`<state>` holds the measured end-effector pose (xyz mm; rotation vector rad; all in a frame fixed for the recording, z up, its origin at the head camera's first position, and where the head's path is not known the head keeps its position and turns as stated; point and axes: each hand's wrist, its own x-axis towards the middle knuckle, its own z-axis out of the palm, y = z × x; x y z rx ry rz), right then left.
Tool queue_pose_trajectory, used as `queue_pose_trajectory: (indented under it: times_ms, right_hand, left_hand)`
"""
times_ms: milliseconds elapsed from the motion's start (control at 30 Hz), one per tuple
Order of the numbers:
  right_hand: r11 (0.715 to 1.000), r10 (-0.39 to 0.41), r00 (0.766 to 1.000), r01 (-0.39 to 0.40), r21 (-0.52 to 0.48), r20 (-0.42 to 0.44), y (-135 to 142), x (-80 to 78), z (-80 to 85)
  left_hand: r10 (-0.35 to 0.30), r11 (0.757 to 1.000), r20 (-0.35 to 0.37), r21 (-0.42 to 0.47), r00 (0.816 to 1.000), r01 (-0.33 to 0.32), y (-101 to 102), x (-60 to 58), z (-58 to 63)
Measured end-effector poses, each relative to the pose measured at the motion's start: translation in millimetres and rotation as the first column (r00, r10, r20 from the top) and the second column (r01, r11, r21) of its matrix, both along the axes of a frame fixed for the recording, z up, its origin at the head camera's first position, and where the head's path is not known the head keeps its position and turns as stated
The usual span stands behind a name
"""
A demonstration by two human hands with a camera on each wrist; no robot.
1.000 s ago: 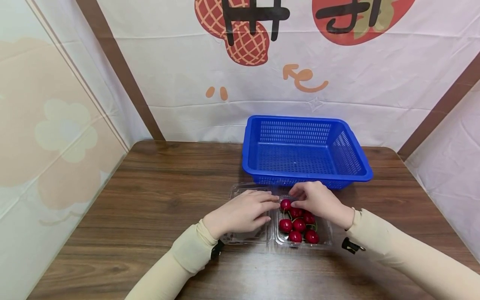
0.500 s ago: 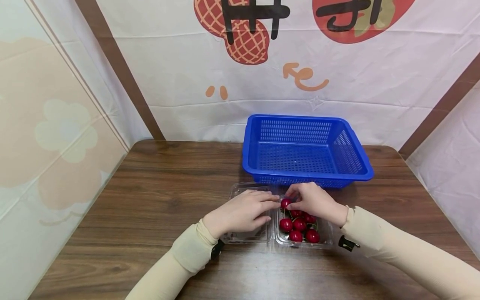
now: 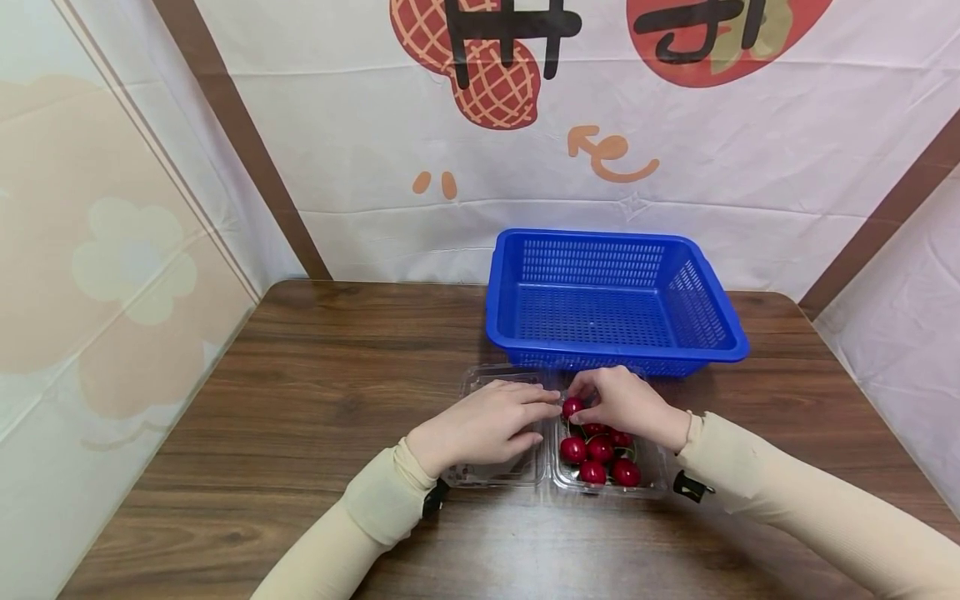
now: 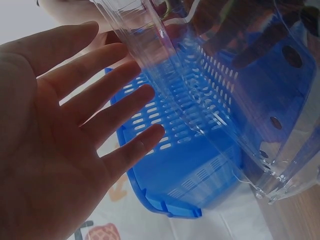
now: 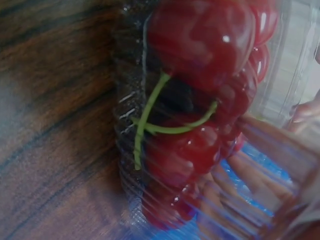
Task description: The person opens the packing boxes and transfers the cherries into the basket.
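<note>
A hinged clear plastic clamshell box lies open on the table. Several dark red cherries point(image 3: 600, 450) with green stems sit in its right half point(image 3: 647, 485). My right hand point(image 3: 630, 407) reaches into that half's far left corner and pinches a cherry point(image 3: 573, 407) between thumb and fingers. Over the lid half point(image 3: 487, 478) lies my left hand point(image 3: 483, 423), fingers straight, tips near the hinge; in the left wrist view the left hand point(image 4: 65, 115) holds nothing. Through the box wall, the right wrist view shows cherries point(image 5: 182, 150) close up, partly covering the right fingers.
Right behind the box stands a blue perforated basket point(image 3: 615, 353), with nothing visible inside. The wooden table point(image 3: 322, 375) extends to both sides. A printed cloth point(image 3: 360, 150) hangs behind it.
My right hand has moved slightly left and its thumb and fingers have closed on the corner cherry. The left hand has stayed in place.
</note>
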<state>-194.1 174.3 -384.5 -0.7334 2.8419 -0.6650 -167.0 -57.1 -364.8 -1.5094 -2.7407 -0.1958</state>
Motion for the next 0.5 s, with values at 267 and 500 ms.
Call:
queue_pose_trajectory:
  times_ms: [267, 500]
  right_hand:
    - [1.0, 0.007, 0.999, -0.007, 0.021, 0.035, -0.6, -4.0, -2.9]
    - [0.999, 0.044, 0.999, -0.044, 0.006, 0.007, -2.0, -3.6, -2.2]
  left_hand:
    - [-0.001, 1.0, -0.019, -0.009, 1.0, 0.001, 0.2, 0.1, -0.3]
    - [-0.003, 1.0, -0.021, -0.01, 1.0, 0.003, 0.1, 0.6, -0.3]
